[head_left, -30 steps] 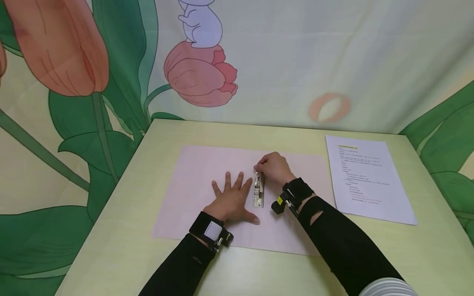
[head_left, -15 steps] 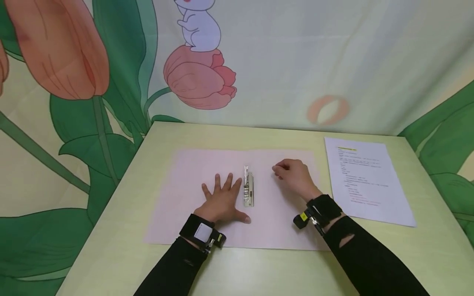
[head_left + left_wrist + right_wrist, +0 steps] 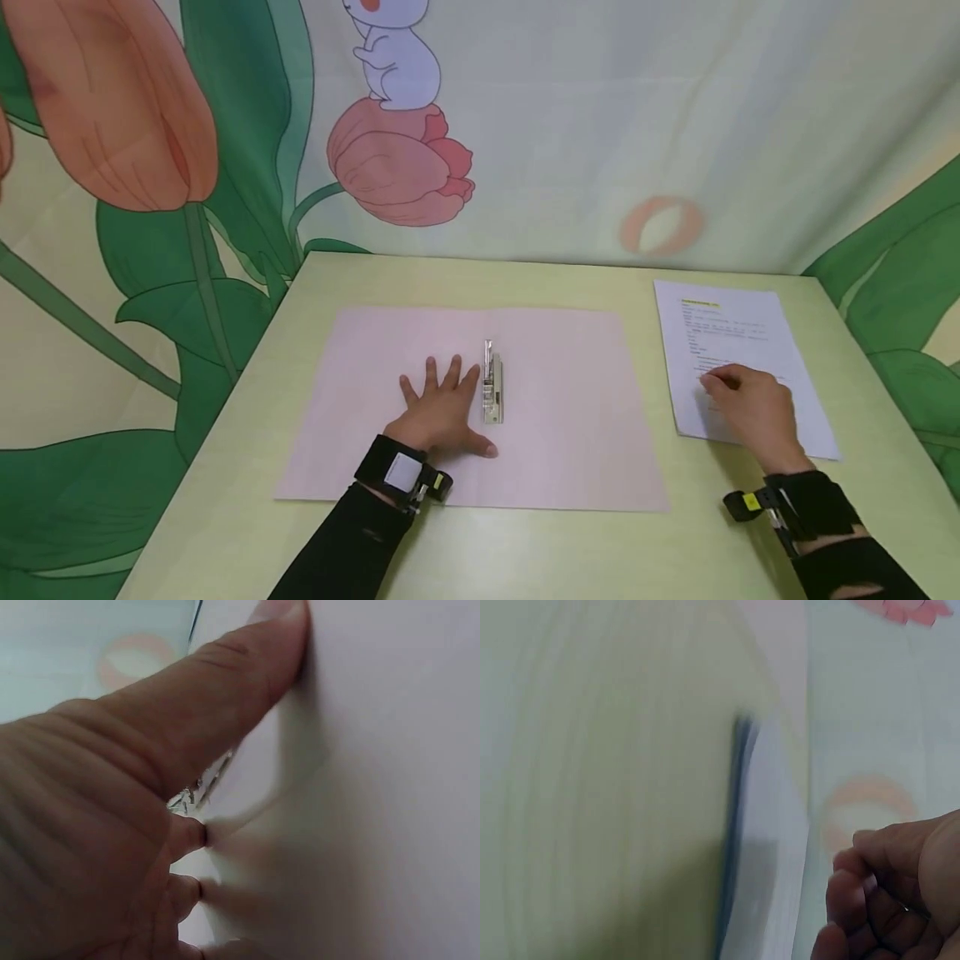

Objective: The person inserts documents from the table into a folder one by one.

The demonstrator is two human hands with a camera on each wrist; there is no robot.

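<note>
Paper (image 3: pixel 738 337), frame right, risked skewing should the curled, seemingly empty right hand (image 3: pixel 757 415) drag. The left hand (image 3: pixel 437 418) lay splayed, empty.

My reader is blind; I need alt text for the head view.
A left hand lies spread on an open pink folder, beside a metal clip; the right hand hovers over printed sheets farther right on the table.

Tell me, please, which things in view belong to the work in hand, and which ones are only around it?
Probably part of the work:
pale pink folder, with the left hand spread on it
metal clip, upon the folder beside that hand
printed sheets, with the right hand over them

Only surroundings:
table, underneath these
flower-printed cloth, behind the table
</note>
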